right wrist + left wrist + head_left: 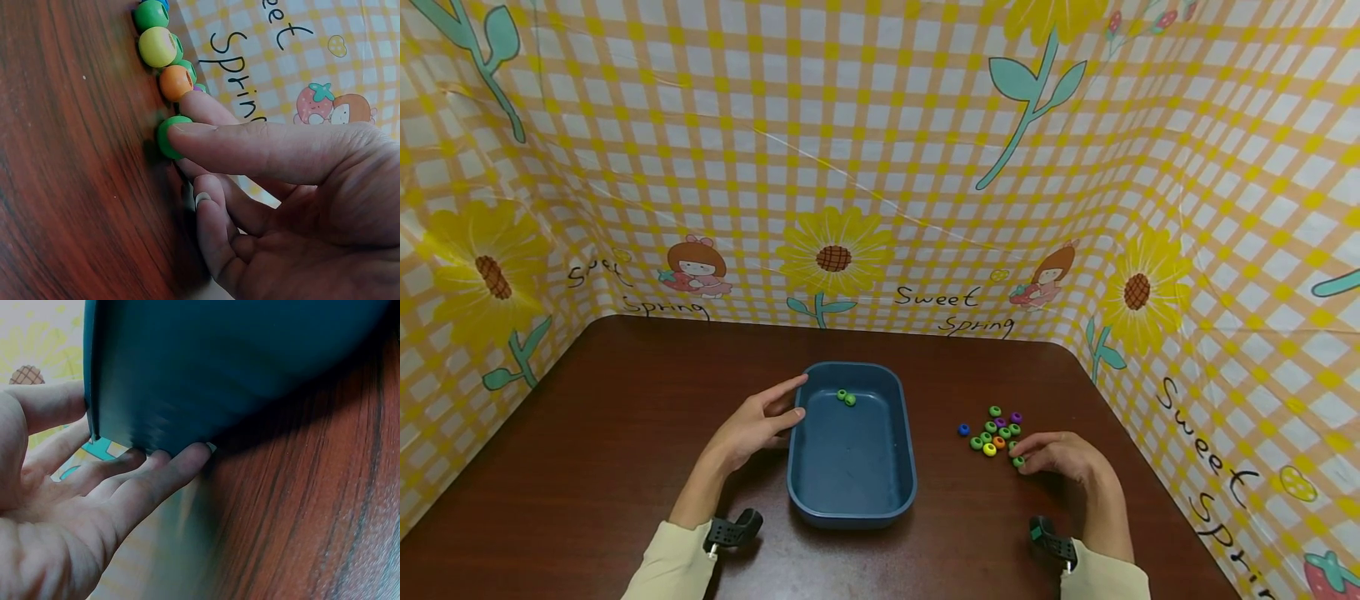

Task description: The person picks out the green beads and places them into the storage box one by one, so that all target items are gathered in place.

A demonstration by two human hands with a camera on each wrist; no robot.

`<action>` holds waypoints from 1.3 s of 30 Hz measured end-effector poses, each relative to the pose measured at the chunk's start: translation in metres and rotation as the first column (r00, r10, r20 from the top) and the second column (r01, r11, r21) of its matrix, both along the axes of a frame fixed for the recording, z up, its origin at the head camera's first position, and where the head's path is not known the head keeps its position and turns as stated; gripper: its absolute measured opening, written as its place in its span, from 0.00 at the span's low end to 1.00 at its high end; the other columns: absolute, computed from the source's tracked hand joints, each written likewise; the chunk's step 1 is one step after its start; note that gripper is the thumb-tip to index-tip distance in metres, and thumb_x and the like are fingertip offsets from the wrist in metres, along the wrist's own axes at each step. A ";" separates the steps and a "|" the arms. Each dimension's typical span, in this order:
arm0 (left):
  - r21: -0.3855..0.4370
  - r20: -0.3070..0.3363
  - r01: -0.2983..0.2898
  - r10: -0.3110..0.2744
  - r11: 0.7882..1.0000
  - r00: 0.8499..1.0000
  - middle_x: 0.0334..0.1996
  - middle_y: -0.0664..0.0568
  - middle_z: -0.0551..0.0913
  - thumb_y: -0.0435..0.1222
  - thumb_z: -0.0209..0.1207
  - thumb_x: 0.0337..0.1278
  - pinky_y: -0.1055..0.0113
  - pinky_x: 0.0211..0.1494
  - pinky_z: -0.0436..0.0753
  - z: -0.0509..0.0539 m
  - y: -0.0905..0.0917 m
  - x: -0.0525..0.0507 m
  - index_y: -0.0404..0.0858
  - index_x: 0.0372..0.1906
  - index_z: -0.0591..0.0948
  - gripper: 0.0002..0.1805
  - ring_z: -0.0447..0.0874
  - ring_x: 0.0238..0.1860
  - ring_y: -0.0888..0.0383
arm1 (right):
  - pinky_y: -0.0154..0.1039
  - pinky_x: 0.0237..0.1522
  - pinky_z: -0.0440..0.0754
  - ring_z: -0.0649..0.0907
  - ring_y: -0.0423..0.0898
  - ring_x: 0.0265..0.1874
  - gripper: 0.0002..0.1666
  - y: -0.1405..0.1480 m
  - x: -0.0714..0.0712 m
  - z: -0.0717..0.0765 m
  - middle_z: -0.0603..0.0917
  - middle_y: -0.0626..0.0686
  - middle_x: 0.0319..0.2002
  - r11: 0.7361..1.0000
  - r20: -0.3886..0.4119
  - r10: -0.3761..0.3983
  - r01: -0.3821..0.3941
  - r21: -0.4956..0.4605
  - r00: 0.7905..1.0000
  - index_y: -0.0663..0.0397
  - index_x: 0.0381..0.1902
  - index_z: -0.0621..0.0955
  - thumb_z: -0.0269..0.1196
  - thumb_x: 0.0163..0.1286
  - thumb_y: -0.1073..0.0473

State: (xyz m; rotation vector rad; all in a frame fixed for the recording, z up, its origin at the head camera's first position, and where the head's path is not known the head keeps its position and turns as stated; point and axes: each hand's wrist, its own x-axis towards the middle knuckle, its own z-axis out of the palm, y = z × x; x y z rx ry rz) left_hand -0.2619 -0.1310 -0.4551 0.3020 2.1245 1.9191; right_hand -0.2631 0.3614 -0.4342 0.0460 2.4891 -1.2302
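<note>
Head view: pickup step apparently underway.
Right hand [1062, 457] pinches green bead [164, 139] beside the bead cluster [990, 427]; left hand [749, 429], fingers extended, touches blue tray [850, 479]. Next move likely calls for secure lifting.

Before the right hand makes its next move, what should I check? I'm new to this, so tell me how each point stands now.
1. Tray supported: ok; the left hand touches the left side of the dark blue tray.
2. Tray upright, opening up: ok.
3. Right hand at a bead: ok; its thumb touches a green bead.
4. Bead firmly pinched: cannot tell.
5. Fingers well away from other beads: not ok; the orange bead is close to a fingertip.
6. All beads in the tray: not ok; only two green beads are inside, others lie on the table.
</note>
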 end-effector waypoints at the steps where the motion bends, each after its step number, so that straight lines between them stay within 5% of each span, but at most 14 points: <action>1: -0.001 -0.002 0.001 -0.001 1.000 1.000 0.79 0.39 0.60 0.37 0.57 0.74 0.44 0.60 0.83 0.000 0.000 0.000 0.49 0.79 0.61 0.34 0.72 0.70 0.36 | 0.38 0.43 0.81 0.82 0.39 0.39 0.15 0.000 0.000 0.000 0.89 0.53 0.45 1.000 -0.001 -0.002 0.002 -0.004 1.000 0.62 0.44 0.89 0.71 0.58 0.65; 11: -0.007 -0.007 -0.001 0.001 1.000 1.000 0.78 0.39 0.60 0.38 0.58 0.74 0.44 0.60 0.82 -0.001 -0.001 0.000 0.49 0.79 0.62 0.34 0.72 0.70 0.36 | 0.37 0.44 0.80 0.81 0.39 0.41 0.15 0.001 -0.002 -0.001 0.89 0.49 0.45 1.000 0.007 0.002 -0.002 0.019 1.000 0.62 0.45 0.88 0.71 0.60 0.62; 19: 0.001 -0.003 0.005 -0.005 1.000 1.000 0.78 0.39 0.60 0.36 0.57 0.74 0.45 0.60 0.83 0.000 0.000 0.000 0.49 0.79 0.61 0.34 0.73 0.69 0.36 | 0.38 0.43 0.84 0.85 0.39 0.36 0.14 -0.003 0.000 0.005 0.90 0.44 0.37 0.997 0.042 -0.027 0.031 -0.076 0.999 0.62 0.46 0.88 0.71 0.63 0.61; 39: 0.017 0.000 0.014 -0.014 1.000 1.000 0.77 0.36 0.62 0.37 0.58 0.73 0.44 0.58 0.84 0.001 -0.001 0.001 0.48 0.80 0.61 0.34 0.75 0.68 0.35 | 0.51 0.56 0.84 0.86 0.44 0.41 0.14 -0.067 -0.006 0.033 0.89 0.54 0.46 0.983 -0.204 -0.150 0.125 -0.131 0.967 0.61 0.48 0.87 0.68 0.67 0.60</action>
